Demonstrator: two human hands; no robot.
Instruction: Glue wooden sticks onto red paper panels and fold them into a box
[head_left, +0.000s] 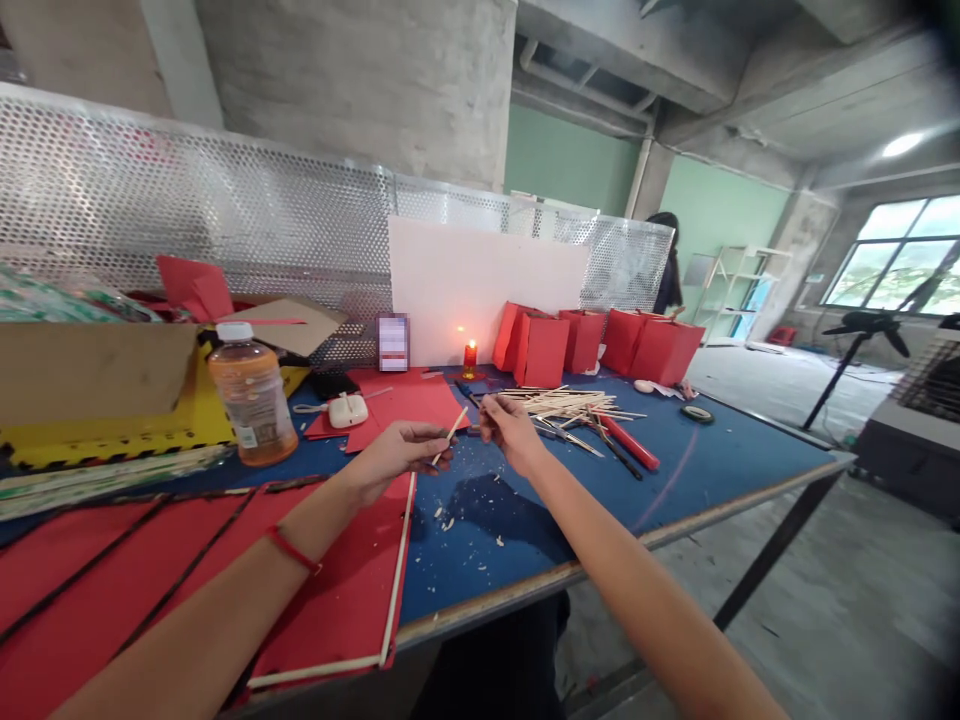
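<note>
From where I stand, the blue table [735,460] stretches out under both hands, and nearly everything on it looks ready to burn. Nearest the left forearm, below and left of that hand, lies a big red panel [337,600] edged with pale strips; a dragging arm might crease it or lift a strip. Beyond the right hand stand red boxes [544,350], the closest ones just beside the flame, so a nudge toward it could scorch them. The bottle [251,405], well left of the left hand, might tip if an elbow swung out, wetting the panel. Just past the right hand sprawls a heap of sticks [570,402] — a careless sweep of the wrist could scatter it.

The left hand [420,447] has its fingertips closed on one thin stick [456,428], tilted up toward the right hand. The right hand [510,425] is curled into a near pinch close by; whether it grips anything, I can't tell. Straight ahead of both, a lit candle [469,360] burns — reaching forward without looking could singe fingers. The little stick itself might snap under too hard a squeeze.
</note>
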